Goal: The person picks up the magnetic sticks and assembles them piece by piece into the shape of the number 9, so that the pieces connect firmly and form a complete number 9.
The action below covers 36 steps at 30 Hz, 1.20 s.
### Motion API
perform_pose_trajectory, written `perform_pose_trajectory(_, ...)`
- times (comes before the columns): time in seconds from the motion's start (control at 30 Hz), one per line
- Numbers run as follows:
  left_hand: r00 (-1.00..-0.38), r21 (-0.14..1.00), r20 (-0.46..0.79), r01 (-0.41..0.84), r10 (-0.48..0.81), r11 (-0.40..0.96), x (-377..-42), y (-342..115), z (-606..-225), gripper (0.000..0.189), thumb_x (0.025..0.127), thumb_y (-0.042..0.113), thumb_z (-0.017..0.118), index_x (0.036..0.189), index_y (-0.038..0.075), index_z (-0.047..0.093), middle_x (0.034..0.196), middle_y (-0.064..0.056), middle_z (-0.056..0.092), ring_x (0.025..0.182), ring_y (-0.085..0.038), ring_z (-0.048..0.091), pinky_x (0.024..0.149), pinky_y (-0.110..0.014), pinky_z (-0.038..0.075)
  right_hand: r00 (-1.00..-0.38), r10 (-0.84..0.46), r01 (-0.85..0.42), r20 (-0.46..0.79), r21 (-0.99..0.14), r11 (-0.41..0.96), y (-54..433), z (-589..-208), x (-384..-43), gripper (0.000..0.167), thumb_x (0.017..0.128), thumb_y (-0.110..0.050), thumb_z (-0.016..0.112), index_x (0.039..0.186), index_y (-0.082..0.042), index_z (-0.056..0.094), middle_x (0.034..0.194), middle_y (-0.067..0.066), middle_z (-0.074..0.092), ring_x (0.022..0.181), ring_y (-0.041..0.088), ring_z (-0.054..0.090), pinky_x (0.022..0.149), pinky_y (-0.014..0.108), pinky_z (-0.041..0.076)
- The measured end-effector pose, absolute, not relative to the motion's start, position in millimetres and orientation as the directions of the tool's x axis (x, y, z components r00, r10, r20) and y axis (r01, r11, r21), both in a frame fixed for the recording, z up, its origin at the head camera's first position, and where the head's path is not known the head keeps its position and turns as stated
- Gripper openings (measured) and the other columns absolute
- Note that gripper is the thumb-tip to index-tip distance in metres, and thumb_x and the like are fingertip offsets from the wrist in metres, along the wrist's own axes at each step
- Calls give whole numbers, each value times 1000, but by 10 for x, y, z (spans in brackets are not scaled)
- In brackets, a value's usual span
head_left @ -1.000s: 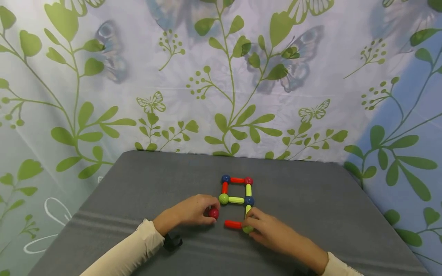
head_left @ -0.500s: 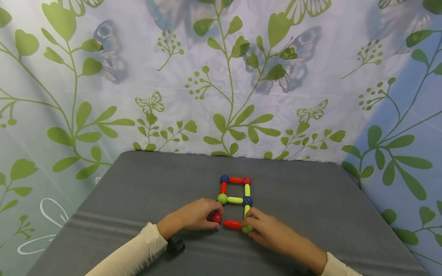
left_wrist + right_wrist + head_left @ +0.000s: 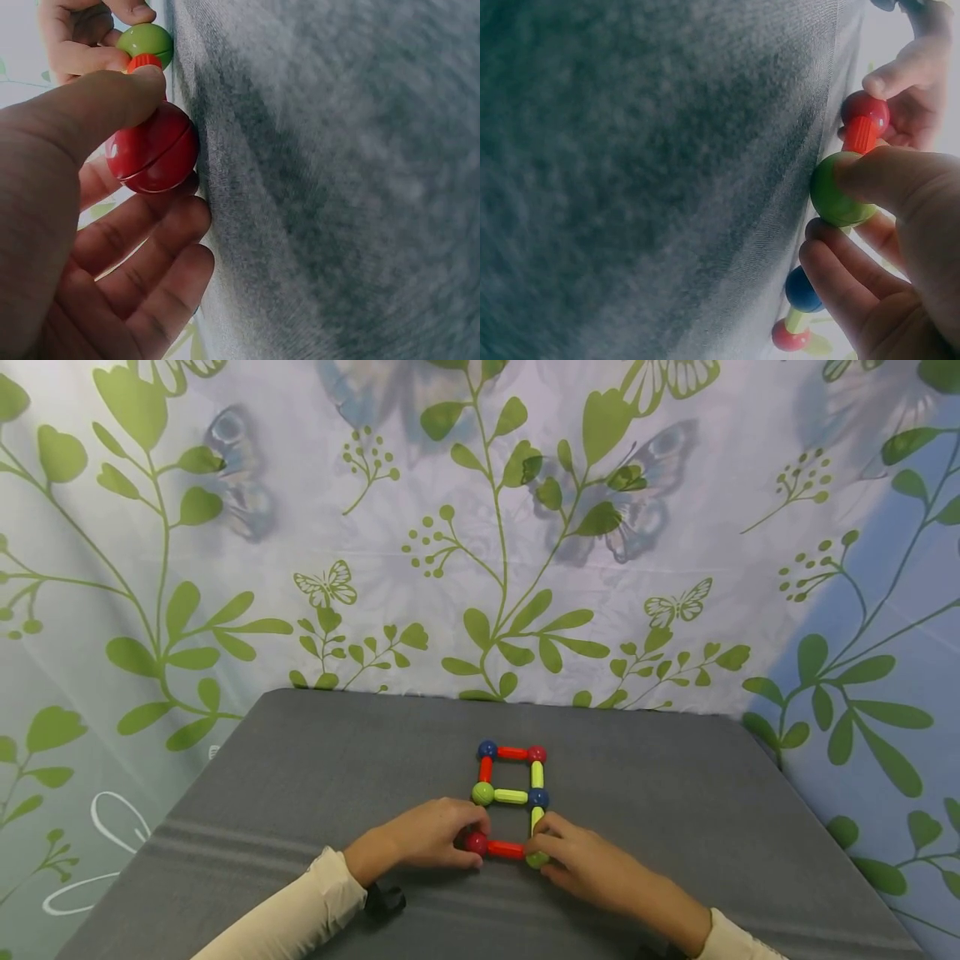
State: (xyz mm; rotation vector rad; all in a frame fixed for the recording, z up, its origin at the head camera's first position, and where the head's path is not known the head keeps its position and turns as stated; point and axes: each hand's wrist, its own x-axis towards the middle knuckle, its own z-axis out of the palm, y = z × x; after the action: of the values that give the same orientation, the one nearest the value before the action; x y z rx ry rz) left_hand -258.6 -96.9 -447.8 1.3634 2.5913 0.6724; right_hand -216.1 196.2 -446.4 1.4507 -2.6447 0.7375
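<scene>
My left hand (image 3: pixel 431 835) pinches a glossy red ball (image 3: pixel 154 150) between thumb and fingers, low on the grey cloth. The ball meets the left end of a red rod (image 3: pixel 506 849). At that rod's other end, my right hand (image 3: pixel 588 862) holds a green ball (image 3: pixel 840 191) with its thumb and fingers. A yellow-green rod (image 3: pixel 537 819), partly behind the right fingers, runs from the green ball up to a blue ball (image 3: pixel 538 798). Farther back these join a square of rods and balls, with another green ball (image 3: pixel 483 793) at its near left corner.
The square's far side has a blue ball (image 3: pixel 487 749), a red rod (image 3: pixel 513 752) and a red ball (image 3: pixel 536 754). Everything lies on a table (image 3: pixel 360 752) under grey cloth. Behind the table hangs a leaf-and-butterfly patterned curtain (image 3: pixel 375 635).
My left hand has moved right and nearer to me with the red ball, which now meets the red rod's free end. My right hand stays on the green ball.
</scene>
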Motion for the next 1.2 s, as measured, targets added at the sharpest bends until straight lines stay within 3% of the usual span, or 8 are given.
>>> perform_pose_trajectory(0.6,-578,466,72,740,813,485,-2570,-972,-4494,28,87,34,81,105,22,63,91,17,55,78,-1,52,66,-17,42,-572,-784,-794,241,-403,456,1972,-4490,-2161,42,85,-1,79,119,-22,67,115,-12,48,84,3,56,69,18,48)
perform_pose_trajectory(1.03,-583,492,72,726,809,480,-2587,-1037,-4527,31,88,35,79,111,18,66,95,17,57,83,-3,56,74,-19,45,-566,-783,-799,256,-405,445,1934,-4531,-2196,42,85,-2,78,120,-22,66,114,-9,49,83,2,55,68,18,48)
perform_pose_trajectory(1.2,-605,537,81,696,792,477,-2607,-1095,-4493,35,91,41,75,116,17,67,101,14,63,89,-5,61,79,-22,49,-573,-776,-797,263,-398,454,1972,-4518,-2213,43,86,-6,80,123,-23,66,116,-10,49,89,4,58,73,20,50)
